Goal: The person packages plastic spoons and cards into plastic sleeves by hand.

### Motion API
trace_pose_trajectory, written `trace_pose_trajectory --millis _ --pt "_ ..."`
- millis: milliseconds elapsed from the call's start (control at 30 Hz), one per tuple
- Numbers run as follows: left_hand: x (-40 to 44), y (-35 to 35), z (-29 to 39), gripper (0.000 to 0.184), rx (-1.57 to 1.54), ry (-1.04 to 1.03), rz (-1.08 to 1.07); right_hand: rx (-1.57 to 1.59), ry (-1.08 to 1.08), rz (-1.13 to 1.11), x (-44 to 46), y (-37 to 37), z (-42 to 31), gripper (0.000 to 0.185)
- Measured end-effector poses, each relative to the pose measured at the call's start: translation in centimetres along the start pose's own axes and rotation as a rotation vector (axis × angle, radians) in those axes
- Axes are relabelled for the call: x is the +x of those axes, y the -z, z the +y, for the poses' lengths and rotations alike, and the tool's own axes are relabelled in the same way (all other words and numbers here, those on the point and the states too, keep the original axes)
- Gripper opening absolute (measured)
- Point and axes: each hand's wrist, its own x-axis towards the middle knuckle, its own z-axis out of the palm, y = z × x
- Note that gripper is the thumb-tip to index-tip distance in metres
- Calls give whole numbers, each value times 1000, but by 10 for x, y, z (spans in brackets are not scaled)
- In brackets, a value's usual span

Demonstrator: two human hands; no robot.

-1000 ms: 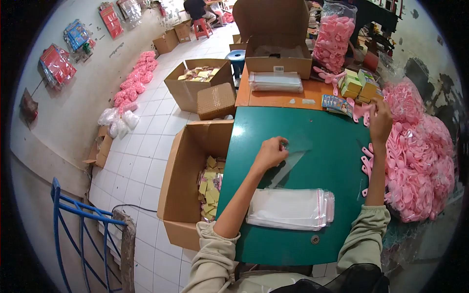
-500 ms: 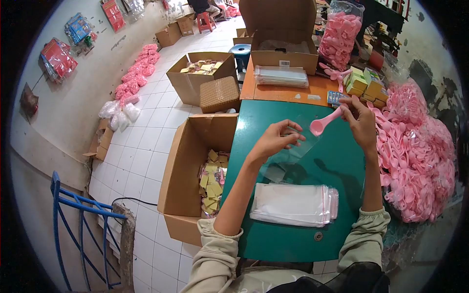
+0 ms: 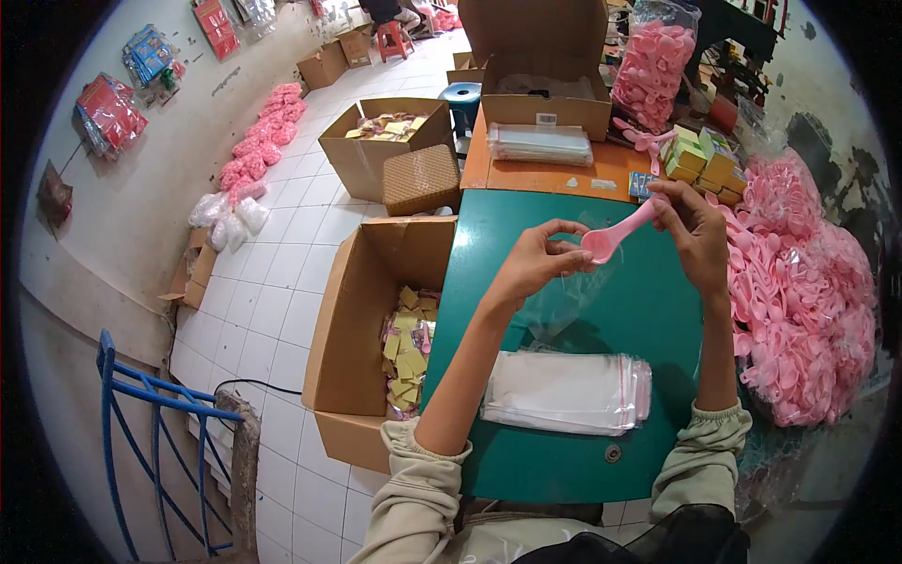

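Observation:
A pink spoon (image 3: pixel 615 235) is held by its handle in my right hand (image 3: pixel 691 230), over the green table (image 3: pixel 489 254). Its bowl end touches or nearly touches the fingertips of my left hand (image 3: pixel 543 261). From my left hand hangs a clear plastic bag (image 3: pixel 568 301), thin and hard to make out. Nearer to me a stack of clear bags (image 3: pixel 564 393) lies flat on the table. Beyond my right hand are small printed cards (image 3: pixel 641 185), partly hidden by it.
At the right sits a big heap of pink spoons (image 3: pixel 799 310). An open carton (image 3: pixel 338 348) with packed yellow cards stands left of the table. Behind are yellow-green boxes (image 3: pixel 686 158), more bags (image 3: pixel 538 145) and another carton (image 3: pixel 376 160). A person sits far back.
My right hand has come in from the table's right side with a pink spoon. My left hand has risen slightly with the clear bag, and spoon and bag have come together.

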Motion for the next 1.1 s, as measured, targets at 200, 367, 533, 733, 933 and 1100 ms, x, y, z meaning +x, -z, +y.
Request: trace_pose_trajectory --millis 200,367,533,733,933,1100 --pt "5 4 -8 47 4 -67 -13 11 0 -11 -1 -4 -3 19" --pt "5 3 -5 46 -30 -66 -30 19 48 60 -2 -4 -9 17" --pt "5 2 -10 45 -35 -49 -68 82 9 81 0 -3 -6 13" --pt "1 2 0 44 -25 -52 -106 70 23 65 0 -2 -5 10" --pt "3 1 -1 46 -78 -64 -123 114 60 178 0 -4 -9 10" --pt "0 4 -2 47 -155 -36 -120 3 36 153 -3 -1 -15 9"
